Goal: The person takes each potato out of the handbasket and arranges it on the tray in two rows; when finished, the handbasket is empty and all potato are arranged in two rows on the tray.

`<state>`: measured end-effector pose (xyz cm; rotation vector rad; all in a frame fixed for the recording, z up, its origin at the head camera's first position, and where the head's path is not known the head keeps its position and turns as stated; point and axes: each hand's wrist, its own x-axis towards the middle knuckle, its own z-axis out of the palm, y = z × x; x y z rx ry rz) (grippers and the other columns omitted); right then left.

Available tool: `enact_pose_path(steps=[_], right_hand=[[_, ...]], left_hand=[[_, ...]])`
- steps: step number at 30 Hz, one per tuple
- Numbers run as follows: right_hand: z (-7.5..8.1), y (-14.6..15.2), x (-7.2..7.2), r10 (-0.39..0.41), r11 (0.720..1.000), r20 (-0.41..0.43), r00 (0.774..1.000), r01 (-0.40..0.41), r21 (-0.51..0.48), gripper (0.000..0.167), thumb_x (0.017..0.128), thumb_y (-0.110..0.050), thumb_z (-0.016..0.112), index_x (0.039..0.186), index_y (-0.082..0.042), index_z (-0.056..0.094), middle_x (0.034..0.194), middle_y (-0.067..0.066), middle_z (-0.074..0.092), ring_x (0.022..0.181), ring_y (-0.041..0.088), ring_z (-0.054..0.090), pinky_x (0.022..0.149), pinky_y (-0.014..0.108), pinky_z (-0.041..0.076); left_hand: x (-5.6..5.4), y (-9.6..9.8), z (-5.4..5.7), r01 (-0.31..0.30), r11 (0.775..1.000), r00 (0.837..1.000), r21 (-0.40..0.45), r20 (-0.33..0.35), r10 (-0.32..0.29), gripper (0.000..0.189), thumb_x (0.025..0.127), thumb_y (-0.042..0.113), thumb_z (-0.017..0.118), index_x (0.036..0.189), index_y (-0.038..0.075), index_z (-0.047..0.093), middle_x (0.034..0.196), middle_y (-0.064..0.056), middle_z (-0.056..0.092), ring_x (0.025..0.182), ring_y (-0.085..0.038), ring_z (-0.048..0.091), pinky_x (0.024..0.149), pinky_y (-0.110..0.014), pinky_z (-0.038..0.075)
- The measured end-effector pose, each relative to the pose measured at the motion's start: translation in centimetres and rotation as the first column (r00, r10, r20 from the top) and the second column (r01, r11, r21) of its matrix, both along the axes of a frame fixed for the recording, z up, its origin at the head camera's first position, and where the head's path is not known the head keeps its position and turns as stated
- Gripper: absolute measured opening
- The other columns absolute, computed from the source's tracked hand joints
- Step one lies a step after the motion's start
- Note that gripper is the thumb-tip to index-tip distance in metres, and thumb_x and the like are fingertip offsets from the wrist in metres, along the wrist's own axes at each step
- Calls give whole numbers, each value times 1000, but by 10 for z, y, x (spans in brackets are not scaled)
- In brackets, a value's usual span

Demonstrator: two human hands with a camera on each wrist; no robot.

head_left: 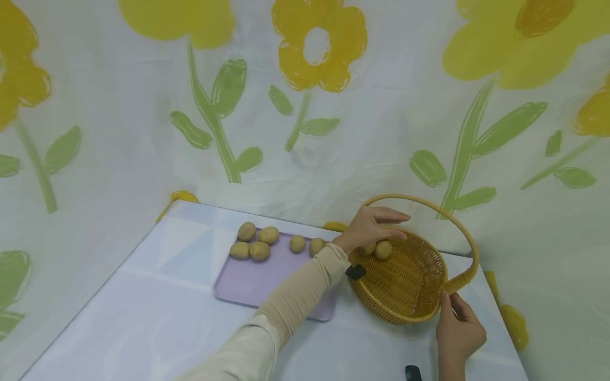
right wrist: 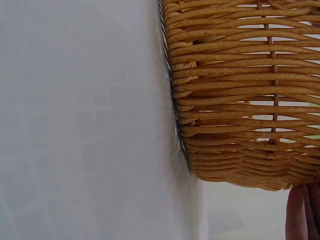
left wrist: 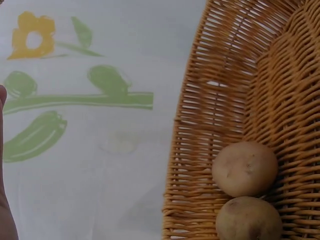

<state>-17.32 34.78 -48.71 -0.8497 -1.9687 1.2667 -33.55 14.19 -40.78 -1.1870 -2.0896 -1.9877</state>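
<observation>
A woven wicker basket (head_left: 397,316) with a tall arched handle stands on the right part of the table. Two potatoes (left wrist: 245,169) lie inside it against the wall. My left hand (head_left: 371,226) is over the basket's far left rim, its fingers extended and the thumb apart, with nothing between them. At the near right, my right hand (head_left: 459,328) pinches the rim by the foot of the handle. In the right wrist view, its fingers (right wrist: 297,215) meet the edge of the wicker wall (right wrist: 240,100). My left forearm crosses over part of the tray.
Left of the basket is a purple tray (head_left: 243,283) with several potatoes (head_left: 259,251) along its far side. A flower-patterned cloth (head_left: 305,127) hangs behind the table (head_left: 157,296). Dark wrist devices (head_left: 412,372) show near both arms.
</observation>
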Motion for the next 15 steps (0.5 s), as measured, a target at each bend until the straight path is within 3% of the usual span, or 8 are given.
enact_pose_path(steps=[3, 6, 11, 15], right_hand=[[-1, 0, 0, 8, 1000, 0, 1000, -8, 12, 36, 94, -29, 74, 118, -1, 74, 119, 19, 70, 77, -28, 52, 68, -4, 48], [-1, 1, -1, 11, 1000, -17, 1000, -10, 29, 34, 94, -27, 75, 116, -1, 75, 117, 18, 70, 77, -28, 52, 69, -3, 48], [-1, 2, -2, 5, 999, -32, 999, -3, 45, 32, 94, -25, 75, 115, -1, 75, 116, 16, 71, 77, -29, 52, 70, -3, 48], [-2, 0, -3, -3, 999, -5, 1000, 3, 36, 32, 95, -27, 74, 116, -2, 75, 118, 19, 71, 77, -28, 52, 70, -3, 48]], left_hand=[[-4, 3, -3, -22, 1000, 1000, -4, 10, 22, 40, 82, 11, 86, 120, 5, 75, 125, -9, 74, 114, -11, 71, 99, -26, 58], [-6, 6, -3, -43, 998, 998, -36, 52, 45, 40, 82, 18, 86, 121, 12, 76, 125, 1, 75, 112, 2, 67, 98, -18, 56], [-8, 14, -4, -25, 996, 993, -80, 115, 35, 42, 83, 25, 85, 124, 18, 76, 127, 10, 73, 114, 7, 63, 101, -18, 54], [-12, 20, -8, -21, 991, 994, -129, 108, 35, 43, 83, 27, 85, 125, 18, 75, 127, 8, 73, 113, 8, 62, 100, -17, 53]])
